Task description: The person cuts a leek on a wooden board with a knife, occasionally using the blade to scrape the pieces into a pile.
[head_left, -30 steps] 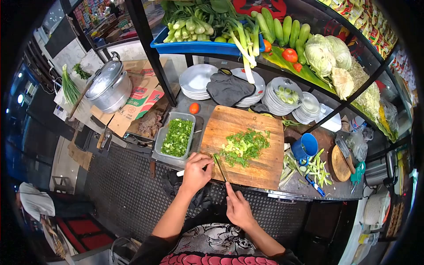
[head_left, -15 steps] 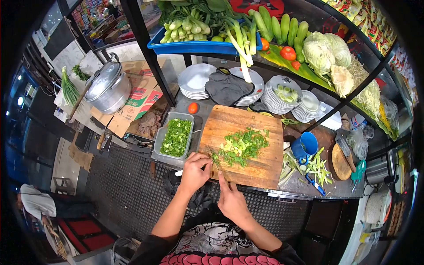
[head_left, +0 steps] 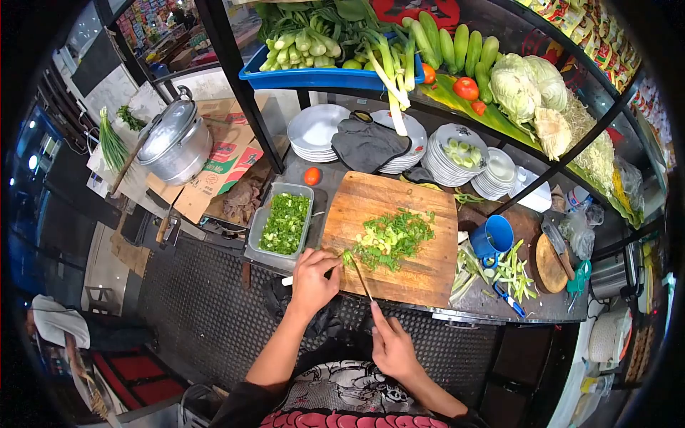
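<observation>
My right hand [head_left: 392, 346] grips a knife [head_left: 362, 278] by its handle, just off the near edge of the wooden cutting board [head_left: 421, 282]. Its blade points up and left over the board. My left hand [head_left: 317, 277] is at the board's near-left corner, fingers closed on a small bunch of greens [head_left: 347, 257] by the blade tip; much of the bunch is hidden. A pile of chopped greens [head_left: 392, 239] with paler slices lies mid-board. Left of the board, a clear plastic container [head_left: 262, 246] holds more chopped greens.
A tomato [head_left: 312, 175] sits behind the container. Stacked plates [head_left: 314, 132] line the back. To the right stand a blue mug [head_left: 492, 235], cut stalks [head_left: 515, 274], a blue peeler-like tool [head_left: 509, 299] and a round wooden board [head_left: 551, 264]. A black frame post [head_left: 239, 78] rises at left.
My right hand has moved down and slightly right, drawing the knife back toward me and turning its blade. My left hand stays almost in place at the greens.
</observation>
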### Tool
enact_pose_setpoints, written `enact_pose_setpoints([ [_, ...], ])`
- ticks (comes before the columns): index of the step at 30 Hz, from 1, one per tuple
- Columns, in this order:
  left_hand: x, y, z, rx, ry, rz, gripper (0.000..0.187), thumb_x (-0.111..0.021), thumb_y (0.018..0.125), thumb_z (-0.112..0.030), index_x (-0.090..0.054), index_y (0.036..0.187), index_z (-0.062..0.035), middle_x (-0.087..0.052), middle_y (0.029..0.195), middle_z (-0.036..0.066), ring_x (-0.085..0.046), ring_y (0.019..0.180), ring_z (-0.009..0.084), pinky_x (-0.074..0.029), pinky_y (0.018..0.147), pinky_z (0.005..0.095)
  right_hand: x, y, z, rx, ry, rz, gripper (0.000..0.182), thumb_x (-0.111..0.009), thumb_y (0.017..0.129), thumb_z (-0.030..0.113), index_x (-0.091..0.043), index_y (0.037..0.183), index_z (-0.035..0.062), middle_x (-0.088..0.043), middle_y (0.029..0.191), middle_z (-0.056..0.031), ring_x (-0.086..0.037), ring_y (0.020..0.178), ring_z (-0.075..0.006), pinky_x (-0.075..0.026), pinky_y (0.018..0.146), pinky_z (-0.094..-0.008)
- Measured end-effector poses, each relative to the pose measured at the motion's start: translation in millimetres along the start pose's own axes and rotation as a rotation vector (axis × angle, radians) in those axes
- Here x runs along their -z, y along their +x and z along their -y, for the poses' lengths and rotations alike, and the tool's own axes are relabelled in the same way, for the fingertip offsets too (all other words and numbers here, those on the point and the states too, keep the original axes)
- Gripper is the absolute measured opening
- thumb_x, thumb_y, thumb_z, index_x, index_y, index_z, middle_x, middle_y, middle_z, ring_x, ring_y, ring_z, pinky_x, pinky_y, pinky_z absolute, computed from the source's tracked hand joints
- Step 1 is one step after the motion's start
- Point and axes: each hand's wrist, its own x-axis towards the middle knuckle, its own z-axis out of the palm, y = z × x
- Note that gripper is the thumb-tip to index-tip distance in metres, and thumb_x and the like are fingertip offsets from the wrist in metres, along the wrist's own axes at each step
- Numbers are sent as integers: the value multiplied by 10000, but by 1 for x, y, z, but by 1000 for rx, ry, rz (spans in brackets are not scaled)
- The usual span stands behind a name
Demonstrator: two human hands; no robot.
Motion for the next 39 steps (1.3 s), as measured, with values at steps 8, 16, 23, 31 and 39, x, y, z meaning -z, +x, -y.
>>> enact_pose_setpoints([
  [8,-1,-1,2,37,-37,1,129,-783,798,43,-809,915,-5,-762,924,96,-679,870,309,-562,800,394,-25,25,-13,22,7,14,700,-574,997,58,-355,1654,155,-571,981,-248,-634,766,-470,-565,702,-543],
  [16,-5,1,5,34,-60,24,146,-779,797,51,-806,934,9,-764,941,115,-682,883,321,-565,810,402,-21,27,-8,-10,-15,32,684,-564,992,40,-377,1643,135,-572,953,-233,-627,770,-454,-542,715,-524],
  [23,-6,1,3,35,-50,22,140,-779,802,43,-802,938,17,-763,945,121,-680,881,325,-566,804,404,-28,43,3,-15,-129,34,758,-595,951,27,-332,1656,122,-606,1017,-262,-659,744,-482,-584,687,-545],
  [31,-6,1,2,54,-55,18,134,-784,804,40,-801,936,19,-758,937,127,-680,874,324,-564,803,402,-16,32,8,-9,-177,29,747,-604,937,16,-368,1639,109,-619,947,-252,-664,713,-472,-582,668,-539],
  [39,-7,2,3,53,-65,11,130,-785,805,33,-800,933,11,-753,925,136,-684,872,331,-558,801,412,3,-10,-8,-21,94,-13,657,-595,987,6,-436,1617,110,-566,858,-194,-572,660,-375,-516,646,-443],
])
